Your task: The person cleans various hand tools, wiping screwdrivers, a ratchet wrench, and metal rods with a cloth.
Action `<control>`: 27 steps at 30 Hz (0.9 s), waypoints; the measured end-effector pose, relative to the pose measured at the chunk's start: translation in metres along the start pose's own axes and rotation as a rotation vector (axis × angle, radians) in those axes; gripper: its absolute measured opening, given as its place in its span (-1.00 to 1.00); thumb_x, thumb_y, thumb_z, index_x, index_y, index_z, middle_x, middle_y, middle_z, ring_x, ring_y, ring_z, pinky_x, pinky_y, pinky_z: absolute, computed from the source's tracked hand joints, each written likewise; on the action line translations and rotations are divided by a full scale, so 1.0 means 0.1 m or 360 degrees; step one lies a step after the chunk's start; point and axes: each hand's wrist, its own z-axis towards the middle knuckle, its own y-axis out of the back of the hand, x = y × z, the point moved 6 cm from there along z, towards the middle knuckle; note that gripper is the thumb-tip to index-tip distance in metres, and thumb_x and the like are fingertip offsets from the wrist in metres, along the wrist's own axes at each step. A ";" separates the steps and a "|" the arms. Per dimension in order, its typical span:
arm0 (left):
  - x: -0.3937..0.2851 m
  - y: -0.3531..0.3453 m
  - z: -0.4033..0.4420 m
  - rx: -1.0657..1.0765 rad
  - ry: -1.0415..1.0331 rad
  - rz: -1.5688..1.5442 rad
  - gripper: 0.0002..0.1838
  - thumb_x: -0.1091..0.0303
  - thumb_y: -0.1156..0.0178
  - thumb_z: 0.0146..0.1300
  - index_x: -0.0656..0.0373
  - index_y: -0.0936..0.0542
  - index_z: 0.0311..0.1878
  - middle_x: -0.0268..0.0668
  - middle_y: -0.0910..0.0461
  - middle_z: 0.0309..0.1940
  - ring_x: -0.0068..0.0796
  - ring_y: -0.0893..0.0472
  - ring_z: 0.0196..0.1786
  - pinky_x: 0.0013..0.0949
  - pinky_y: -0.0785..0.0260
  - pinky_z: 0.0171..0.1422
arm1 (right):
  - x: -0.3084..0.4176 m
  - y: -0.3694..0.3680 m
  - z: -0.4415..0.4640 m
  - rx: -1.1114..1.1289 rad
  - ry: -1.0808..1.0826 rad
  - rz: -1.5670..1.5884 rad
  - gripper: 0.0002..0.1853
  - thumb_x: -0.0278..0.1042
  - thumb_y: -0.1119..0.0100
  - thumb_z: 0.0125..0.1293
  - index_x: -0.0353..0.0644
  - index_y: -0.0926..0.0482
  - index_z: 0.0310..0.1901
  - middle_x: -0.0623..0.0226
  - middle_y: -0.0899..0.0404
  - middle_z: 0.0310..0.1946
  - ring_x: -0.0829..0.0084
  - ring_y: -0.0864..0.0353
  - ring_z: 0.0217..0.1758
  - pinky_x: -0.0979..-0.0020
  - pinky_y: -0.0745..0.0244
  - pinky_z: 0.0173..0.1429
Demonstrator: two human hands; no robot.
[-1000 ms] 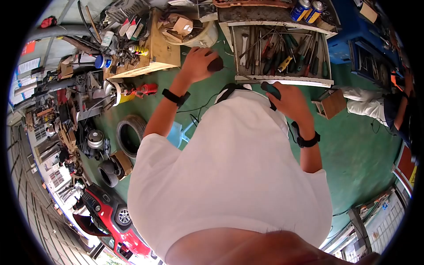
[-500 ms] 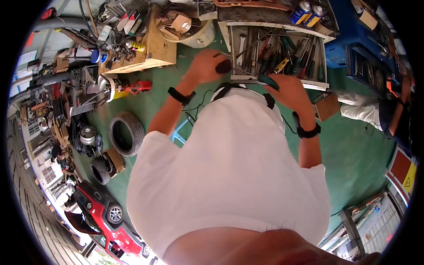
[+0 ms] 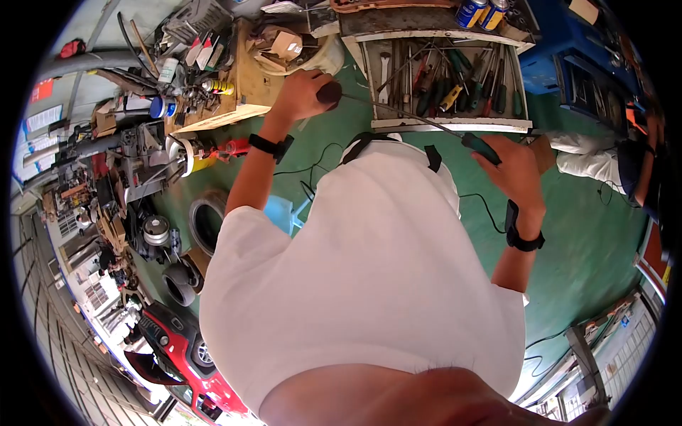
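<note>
My left hand is closed around a dark rounded handle, at the near left of the open tool drawer. My right hand grips a screwdriver with a dark green handle, near the drawer's front right corner. A long thin metal shaft runs between the two handles, crossing the drawer's front. Whether it is one shaft or two in line, I cannot tell. Inside the drawer lie several screwdrivers, a wrench and a yellow-and-black handled tool.
Blue-and-yellow cans stand above the drawer. To the left are a wooden box, a tub of scraps and a tyre. A blue stool stands beside me. Another person's pale trousers show at right, a red car at lower left.
My hands have moved apart: the left shifted left and slightly up, the right moved right and down, away from the drawer. More of the metal shaft shows between the handles.
</note>
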 end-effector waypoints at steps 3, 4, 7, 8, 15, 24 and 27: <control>-0.03 0.05 0.06 0.0095 0.0063 0.0047 -0.63 0.19 -0.45 -0.19 0.04 -0.63 -0.25 -0.26 -0.60 -0.40 -0.12 -0.63 -0.30 -0.14 -0.51 -0.21 | -0.07 -0.04 -0.04 0.0033 -0.0114 0.0087 -0.73 -0.21 -0.33 0.20 -0.16 -0.62 -0.13 0.17 -0.64 -0.35 0.07 -0.61 -0.35 0.20 -0.48 -0.27; -0.02 0.07 0.09 0.0115 0.0051 0.0067 -0.63 0.19 -0.45 -0.19 0.04 -0.63 -0.24 -0.25 -0.61 -0.39 -0.11 -0.63 -0.31 -0.14 -0.51 -0.21 | -0.10 -0.07 -0.04 0.0110 -0.0192 0.0098 -0.72 -0.21 -0.32 0.20 -0.17 -0.62 -0.13 0.16 -0.64 -0.35 0.06 -0.61 -0.35 0.20 -0.48 -0.27; 0.05 0.13 0.12 0.0075 0.0039 0.0107 -0.64 0.18 -0.43 -0.18 0.02 -0.64 -0.25 -0.24 -0.61 -0.39 -0.12 -0.63 -0.32 -0.14 -0.51 -0.22 | -0.14 -0.15 -0.05 0.0061 -0.0178 0.0231 -0.73 -0.21 -0.32 0.21 -0.18 -0.62 -0.13 0.15 -0.63 -0.37 0.06 -0.60 -0.36 0.20 -0.47 -0.28; 0.06 0.17 0.11 0.0025 0.0030 0.0116 -0.65 0.15 -0.42 -0.17 0.00 -0.63 -0.26 -0.24 -0.60 -0.40 -0.13 -0.64 -0.33 -0.14 -0.50 -0.23 | -0.13 -0.16 -0.04 0.0062 -0.0176 0.0234 -0.73 -0.21 -0.32 0.21 -0.18 -0.62 -0.13 0.15 -0.63 -0.37 0.06 -0.60 -0.36 0.20 -0.47 -0.28; 0.94 0.60 -0.41 0.0006 0.0586 0.0220 -0.60 0.13 -0.27 -0.05 0.06 -0.68 -0.10 -0.12 -0.69 -0.22 -0.01 -0.65 -0.14 -0.09 -0.51 -0.08 | -0.56 0.18 -0.43 -0.0010 -0.0255 -0.0007 -0.70 -0.18 -0.32 0.22 -0.21 -0.61 -0.14 0.03 -0.59 -0.43 0.00 -0.58 -0.39 0.17 -0.44 -0.32; 0.97 1.02 -0.79 -0.0905 0.0761 -0.0281 -0.69 0.31 -0.45 0.11 0.23 -0.64 -0.12 -0.13 -0.68 -0.27 -0.27 -0.71 -0.22 -0.33 -0.51 -0.10 | -1.03 0.18 -0.56 -0.0124 -0.0645 -0.0546 -0.68 -0.08 -0.22 0.28 -0.16 -0.60 -0.10 0.02 -0.63 -0.45 -0.04 -0.64 -0.37 0.03 -0.50 -0.31; 0.35 1.01 -0.30 -0.0798 0.0736 -0.0556 -0.70 0.35 -0.45 0.09 0.19 -0.65 -0.11 -0.15 -0.66 -0.19 -0.19 -0.65 -0.12 -0.28 -0.48 0.04 | -0.50 -0.39 0.03 0.0048 -0.0375 -0.0594 -0.70 -0.09 -0.24 0.24 -0.16 -0.59 -0.20 0.06 -0.62 -0.45 0.00 -0.65 -0.36 0.08 -0.54 -0.30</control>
